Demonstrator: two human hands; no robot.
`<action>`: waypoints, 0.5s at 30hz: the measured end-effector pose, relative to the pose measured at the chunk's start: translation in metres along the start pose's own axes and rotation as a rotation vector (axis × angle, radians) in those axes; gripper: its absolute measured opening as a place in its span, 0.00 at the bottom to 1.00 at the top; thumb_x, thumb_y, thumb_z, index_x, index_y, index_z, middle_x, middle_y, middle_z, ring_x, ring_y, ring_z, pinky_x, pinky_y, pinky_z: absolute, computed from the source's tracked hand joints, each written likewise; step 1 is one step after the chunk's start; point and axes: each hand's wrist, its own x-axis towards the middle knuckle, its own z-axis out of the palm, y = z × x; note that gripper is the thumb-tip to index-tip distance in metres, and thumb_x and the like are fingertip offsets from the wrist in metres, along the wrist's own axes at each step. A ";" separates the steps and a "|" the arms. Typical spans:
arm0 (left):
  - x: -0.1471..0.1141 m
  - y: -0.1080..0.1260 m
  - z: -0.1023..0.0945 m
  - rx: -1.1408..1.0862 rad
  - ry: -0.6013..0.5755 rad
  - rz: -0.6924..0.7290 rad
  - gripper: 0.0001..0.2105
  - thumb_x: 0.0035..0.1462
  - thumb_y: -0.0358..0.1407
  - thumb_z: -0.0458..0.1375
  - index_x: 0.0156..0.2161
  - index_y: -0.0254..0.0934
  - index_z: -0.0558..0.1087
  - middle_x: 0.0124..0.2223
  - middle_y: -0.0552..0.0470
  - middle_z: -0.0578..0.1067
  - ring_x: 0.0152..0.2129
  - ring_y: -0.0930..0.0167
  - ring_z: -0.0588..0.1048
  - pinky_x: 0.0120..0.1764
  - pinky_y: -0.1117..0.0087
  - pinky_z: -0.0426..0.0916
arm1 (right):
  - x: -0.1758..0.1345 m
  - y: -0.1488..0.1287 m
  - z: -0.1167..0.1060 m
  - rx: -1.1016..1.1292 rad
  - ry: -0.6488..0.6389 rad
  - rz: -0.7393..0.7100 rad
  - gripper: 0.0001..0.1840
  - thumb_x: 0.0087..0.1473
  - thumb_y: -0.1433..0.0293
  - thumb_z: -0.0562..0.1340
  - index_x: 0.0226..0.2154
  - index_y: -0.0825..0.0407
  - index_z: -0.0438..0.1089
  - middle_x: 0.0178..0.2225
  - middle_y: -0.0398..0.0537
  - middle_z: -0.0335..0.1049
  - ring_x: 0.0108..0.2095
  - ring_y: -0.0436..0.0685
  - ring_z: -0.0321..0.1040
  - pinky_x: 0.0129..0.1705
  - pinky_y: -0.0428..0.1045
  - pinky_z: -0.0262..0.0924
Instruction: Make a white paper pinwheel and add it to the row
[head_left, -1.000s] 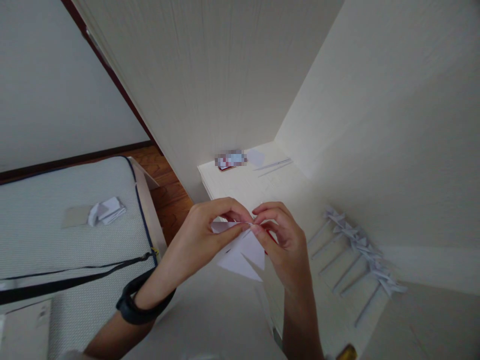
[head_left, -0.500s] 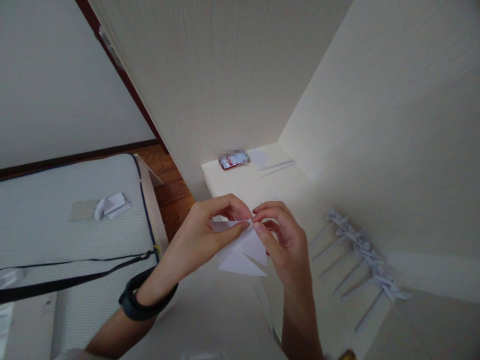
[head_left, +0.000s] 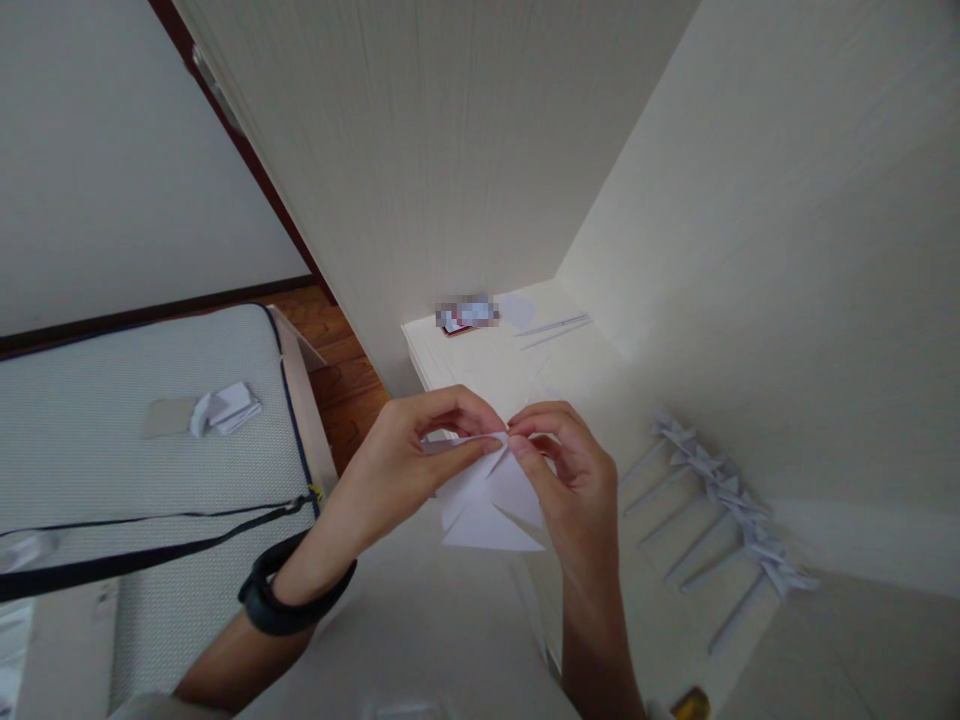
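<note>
Left hand [head_left: 409, 455] and right hand [head_left: 574, 485] pinch slit paper [head_left: 491, 525], seemingly unfinished; stick-mounted paper pinwheels [head_left: 726, 492] nearby look complete.

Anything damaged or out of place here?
Nothing stands out. The white paper held by the left hand and right hand has slits, but they look straight-edged, more like cuts than tears. The paper pinwheels lie in a row, heads close together.

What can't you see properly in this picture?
All in the head view:
Phone screen: pixelated over.
Part of the white paper: behind the left hand.
What's between the right hand's fingertips: its fingers hide it.
Yellowish thing: cut off by the bottom edge.
Pinwheel folds: overlapping, too small.
</note>
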 end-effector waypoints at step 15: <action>-0.001 -0.002 -0.002 0.051 -0.001 0.015 0.02 0.56 0.32 0.61 0.33 0.36 0.75 0.32 0.53 0.78 0.30 0.72 0.75 0.34 0.74 0.68 | -0.001 -0.002 0.004 -0.025 0.043 -0.026 0.06 0.56 0.75 0.62 0.29 0.50 0.70 0.32 0.42 0.68 0.34 0.50 0.66 0.34 0.46 0.62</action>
